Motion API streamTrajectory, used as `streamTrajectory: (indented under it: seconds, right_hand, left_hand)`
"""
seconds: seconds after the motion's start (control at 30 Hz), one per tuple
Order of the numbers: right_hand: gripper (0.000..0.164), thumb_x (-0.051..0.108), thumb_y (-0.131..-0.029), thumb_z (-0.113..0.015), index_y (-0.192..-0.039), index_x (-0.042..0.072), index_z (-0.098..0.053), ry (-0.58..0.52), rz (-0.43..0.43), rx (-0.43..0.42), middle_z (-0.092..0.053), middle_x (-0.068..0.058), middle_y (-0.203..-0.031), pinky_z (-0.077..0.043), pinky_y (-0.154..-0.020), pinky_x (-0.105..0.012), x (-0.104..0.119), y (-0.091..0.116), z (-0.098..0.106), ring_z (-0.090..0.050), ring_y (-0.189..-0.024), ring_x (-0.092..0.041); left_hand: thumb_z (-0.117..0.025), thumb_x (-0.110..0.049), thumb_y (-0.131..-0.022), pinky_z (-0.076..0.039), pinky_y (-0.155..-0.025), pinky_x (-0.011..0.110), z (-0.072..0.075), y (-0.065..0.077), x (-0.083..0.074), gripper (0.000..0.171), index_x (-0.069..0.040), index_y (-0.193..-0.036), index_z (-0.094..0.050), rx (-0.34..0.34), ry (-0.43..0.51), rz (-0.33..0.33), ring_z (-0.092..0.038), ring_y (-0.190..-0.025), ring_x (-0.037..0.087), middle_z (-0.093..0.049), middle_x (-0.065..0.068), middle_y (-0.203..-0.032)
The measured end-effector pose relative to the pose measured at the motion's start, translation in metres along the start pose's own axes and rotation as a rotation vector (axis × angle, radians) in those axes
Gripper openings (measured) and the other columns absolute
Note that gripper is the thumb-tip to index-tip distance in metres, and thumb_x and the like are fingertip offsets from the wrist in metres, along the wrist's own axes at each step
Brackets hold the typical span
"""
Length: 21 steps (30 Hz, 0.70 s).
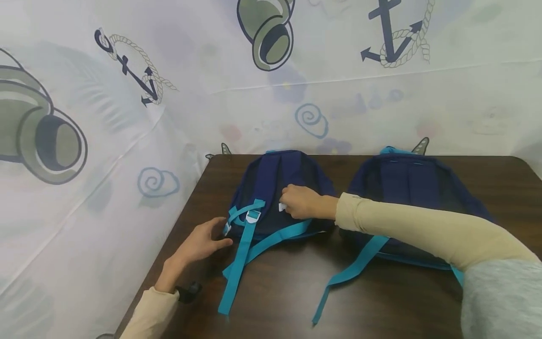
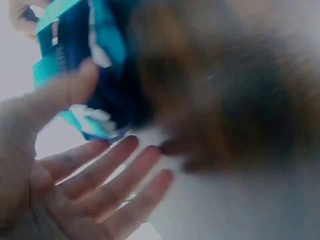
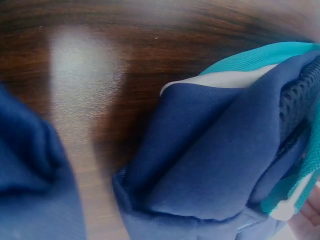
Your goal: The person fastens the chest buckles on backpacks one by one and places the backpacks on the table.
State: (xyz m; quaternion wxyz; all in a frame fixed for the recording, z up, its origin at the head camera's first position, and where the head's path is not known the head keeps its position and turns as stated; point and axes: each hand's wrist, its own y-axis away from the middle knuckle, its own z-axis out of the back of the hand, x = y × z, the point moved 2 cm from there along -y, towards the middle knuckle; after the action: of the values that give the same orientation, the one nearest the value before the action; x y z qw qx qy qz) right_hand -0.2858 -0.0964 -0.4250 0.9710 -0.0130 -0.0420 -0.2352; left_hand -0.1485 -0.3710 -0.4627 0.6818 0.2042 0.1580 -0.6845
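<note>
A dark blue backpack (image 1: 279, 169) with teal straps lies on the table, its shoulder straps facing up. My right hand (image 1: 302, 201) is over its middle, fingers curled around a small white plastic piece (image 1: 282, 207) that pokes out below them. At the backpack's lower left side is my left hand (image 1: 207, 240), fingers loosely spread and thumb apart, beside a white buckle (image 1: 227, 229). In the left wrist view that hand (image 2: 100, 180) holds nothing. A white strap adjuster (image 1: 253, 216) sits on the left shoulder strap, its teal webbing (image 1: 237, 278) trailing forward.
Another dark blue backpack (image 1: 417, 179) lies to the right, partly under my right forearm. Its teal strap (image 1: 355, 268) hangs toward the front of the brown table (image 1: 288, 292). A printed white cloth (image 1: 190, 117) lines the back and left side.
</note>
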Motion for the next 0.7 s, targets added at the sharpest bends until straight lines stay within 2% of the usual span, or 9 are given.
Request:
streamTrajectory:
  seconds: [0.1,0.2,0.3,0.4,0.57,0.7]
  right_hand:
    - [0.02,0.006,-0.096,-0.06,-0.108,0.003,-0.075,0.005,0.027,-0.028,-0.068,-0.011,-0.098,-0.054,-0.083,-0.036,-0.002,0.003,0.001,-0.059,-0.089,-0.025]
    - [0.02,0.007,-0.096,-0.061,-0.109,0.002,-0.075,-0.008,0.049,-0.052,-0.069,-0.011,-0.099,-0.054,-0.085,-0.036,-0.002,0.003,0.002,-0.06,-0.09,-0.025]
    - [0.02,0.006,-0.095,-0.061,-0.108,0.002,-0.075,-0.018,0.065,-0.072,-0.07,-0.011,-0.099,-0.054,-0.085,-0.036,-0.005,0.006,0.004,-0.061,-0.09,-0.025]
    - [0.02,0.007,-0.096,-0.061,-0.109,0.002,-0.075,-0.021,0.08,-0.082,-0.071,-0.011,-0.1,-0.054,-0.085,-0.035,-0.005,0.009,0.008,-0.061,-0.091,-0.024]
    - [0.021,0.008,-0.096,-0.061,-0.111,0.002,-0.074,-0.043,0.081,-0.094,-0.071,-0.011,-0.104,-0.053,-0.086,-0.035,-0.006,0.012,0.013,-0.06,-0.093,-0.023]
    - [0.022,0.01,-0.097,-0.062,-0.114,0.003,-0.073,-0.054,0.065,-0.107,-0.071,-0.011,-0.109,-0.053,-0.088,-0.035,-0.008,0.016,0.017,-0.06,-0.097,-0.023]
  left_hand:
    - [-0.075,-0.029,-0.09,-0.054,-0.095,0.052,-0.005,-0.004,0.005,0.055,0.0,-0.134,-0.058,-0.077,0.044,-0.002,-0.065,-0.112,0.033,-0.066,0.02,-0.127]
    - [-0.075,-0.025,-0.09,-0.057,-0.088,0.046,-0.008,-0.004,0.008,0.042,-0.003,-0.125,-0.065,-0.141,0.066,0.014,-0.068,-0.1,0.026,-0.072,0.015,-0.114]
    - [-0.074,-0.024,-0.091,-0.057,-0.087,0.046,-0.007,-0.004,0.007,0.036,-0.004,-0.121,-0.068,-0.179,0.075,0.012,-0.068,-0.099,0.026,-0.072,0.014,-0.113]
    - [-0.072,-0.027,-0.093,-0.058,-0.089,0.046,0.0,-0.001,0.006,0.036,-0.005,-0.122,-0.067,-0.2,0.113,0.007,-0.069,-0.102,0.029,-0.072,0.015,-0.117]
    - [-0.07,-0.037,-0.093,-0.058,-0.09,0.038,0.019,0.002,0.001,0.038,-0.012,-0.122,-0.067,-0.272,0.26,-0.002,-0.071,-0.106,0.025,-0.073,0.008,-0.115]
    - [-0.068,-0.037,-0.095,-0.058,-0.088,0.029,0.029,-0.006,-0.007,0.04,-0.009,-0.123,-0.066,-0.308,0.458,-0.026,-0.072,-0.099,0.017,-0.072,0.008,-0.113]
